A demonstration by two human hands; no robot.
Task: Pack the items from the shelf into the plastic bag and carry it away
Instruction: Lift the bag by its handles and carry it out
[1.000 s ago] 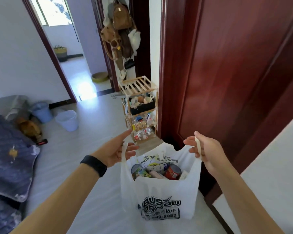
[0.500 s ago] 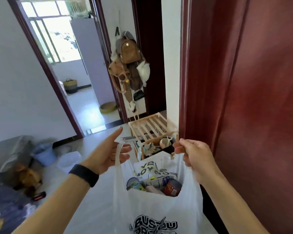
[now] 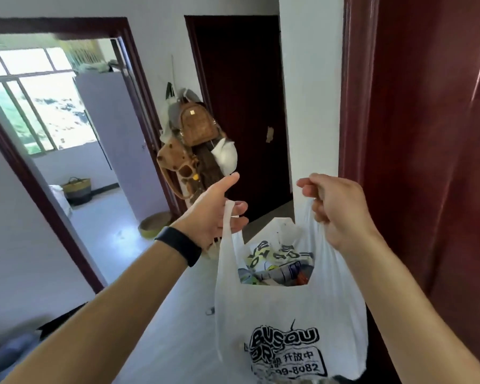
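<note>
Left hand (image 3: 214, 210) and right hand (image 3: 336, 209) — each grips a plastic bag (image 3: 288, 314) handle.

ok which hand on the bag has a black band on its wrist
The left hand, gripping one handle of the white plastic bag, wears the black wristband; the right hand on the other handle has a bare wrist.

Ahead of you: brown backpack (image 3: 198, 124) hung on wall beside dark door (image 3: 241, 106); tan bag (image 3: 178, 156) and white pouch (image 3: 226, 156) hanging just below it; red-brown door (image 3: 427, 134) at your right; through left doorway: window (image 3: 39, 106), woven basket (image 3: 76, 187) on floor; round tray (image 3: 154, 224) near doorframe
</note>
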